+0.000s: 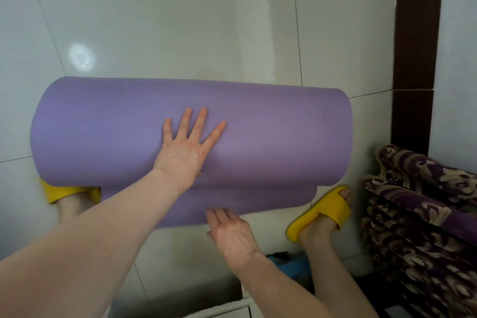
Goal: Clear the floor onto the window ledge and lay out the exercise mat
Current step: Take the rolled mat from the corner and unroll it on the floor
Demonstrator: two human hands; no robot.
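A thick purple exercise mat [271, 137], still rolled up, lies across the pale tiled floor [180, 20] in front of my feet. My left hand [188, 147] rests flat on top of the roll with its fingers spread. My right hand [232, 232] is at the near edge, its fingertips on the loose flap of the mat that lies flat on the floor. Neither hand grips anything that I can see.
My feet wear yellow slippers, the left one [67, 192] partly under the roll, the right one [322, 212] beside its right end. A purple patterned cushion stack [418, 214] stands at the right, below a dark wooden frame [415, 46]. Something blue [291, 266] lies near my right leg.
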